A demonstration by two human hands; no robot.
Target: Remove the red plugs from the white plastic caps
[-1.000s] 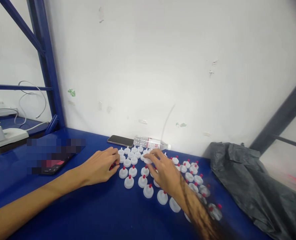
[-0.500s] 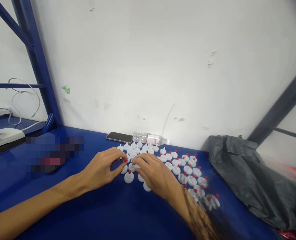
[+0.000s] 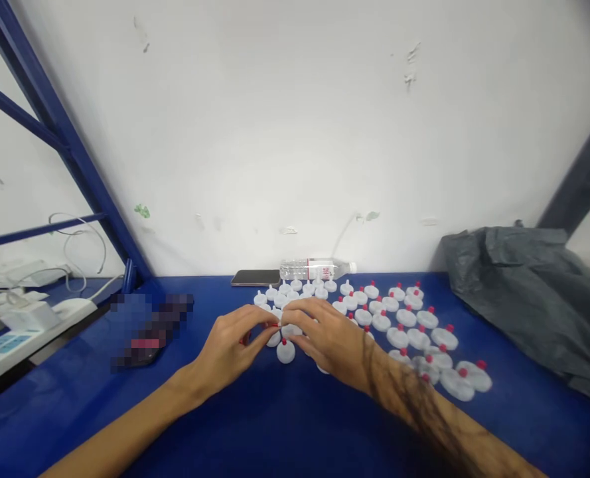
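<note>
My left hand (image 3: 239,337) pinches a small red cap (image 3: 277,324) between thumb and fingertips. Close against it, the fingers of my right hand (image 3: 332,332) are curled around a round white disc-shaped piece (image 3: 291,329). The red cap is at the disc's left end; the fingers hide whether it sits on a nozzle. Just below my fingertips stands a white disc with a red cap (image 3: 285,352). Behind my hands are several white discs with bare nozzles (image 3: 296,285). To the right, many discs carry red caps (image 3: 407,317). My right hand partly covers some discs.
A phone (image 3: 255,277) and a clear plastic bottle (image 3: 319,268) lie by the wall. At right is a dark grey plastic bag (image 3: 514,299). A blurred dark object (image 3: 150,338) lies at left, near a white power strip (image 3: 40,325). Dark strands hang over my right forearm.
My hands have come together, the right fingers now around a white disc beside the left hand's red cap. The camera has turned, so most table items appear farther right.
</note>
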